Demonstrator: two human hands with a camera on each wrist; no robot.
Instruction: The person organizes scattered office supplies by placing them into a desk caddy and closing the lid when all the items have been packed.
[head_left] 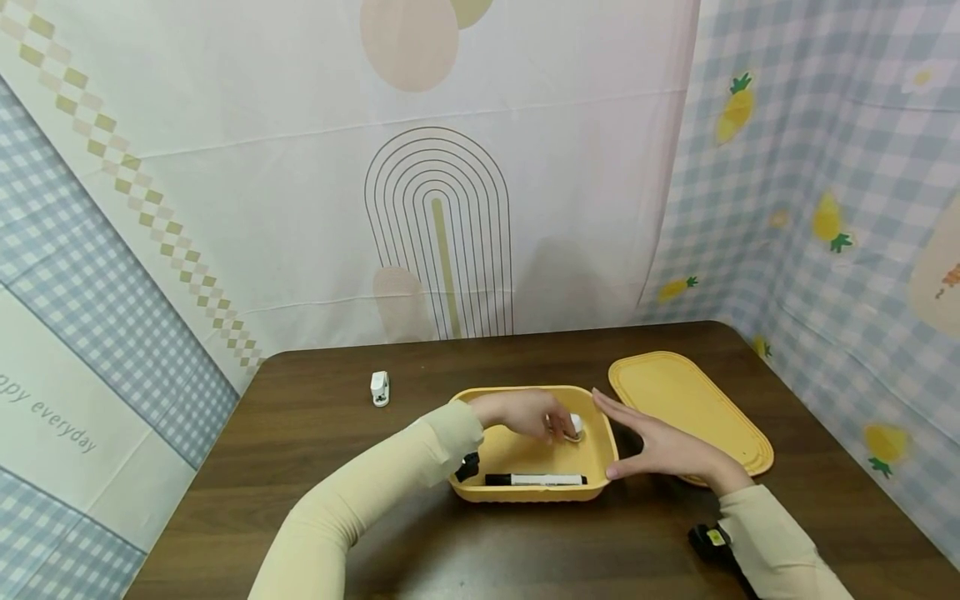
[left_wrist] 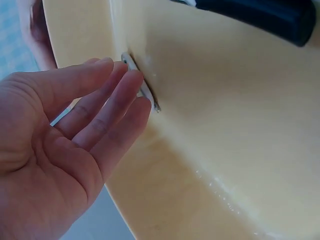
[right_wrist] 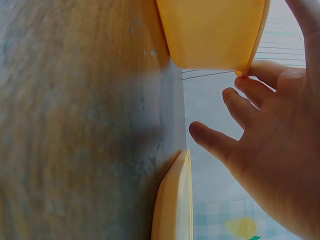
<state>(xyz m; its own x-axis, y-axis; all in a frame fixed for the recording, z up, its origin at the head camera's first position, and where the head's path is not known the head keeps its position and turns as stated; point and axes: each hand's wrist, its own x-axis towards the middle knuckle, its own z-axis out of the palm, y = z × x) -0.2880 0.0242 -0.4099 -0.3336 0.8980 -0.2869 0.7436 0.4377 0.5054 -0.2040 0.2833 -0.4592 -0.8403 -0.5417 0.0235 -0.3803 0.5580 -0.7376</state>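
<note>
Our left hand (head_left: 528,414) reaches into the yellow box (head_left: 525,493), fingers bent at a small white item (head_left: 577,423); whether they grip it, we cannot tell. Its long axis seems to follow the box's wall beside our right hand (head_left: 663,446), which touches the rim, fingers spread. We're apparently positioning the item; next calls for steady fingertips.

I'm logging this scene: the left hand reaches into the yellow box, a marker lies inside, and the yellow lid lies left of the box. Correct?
No: the head view shows the yellow lid right of the box. The left hand and marker are as you say.
</note>
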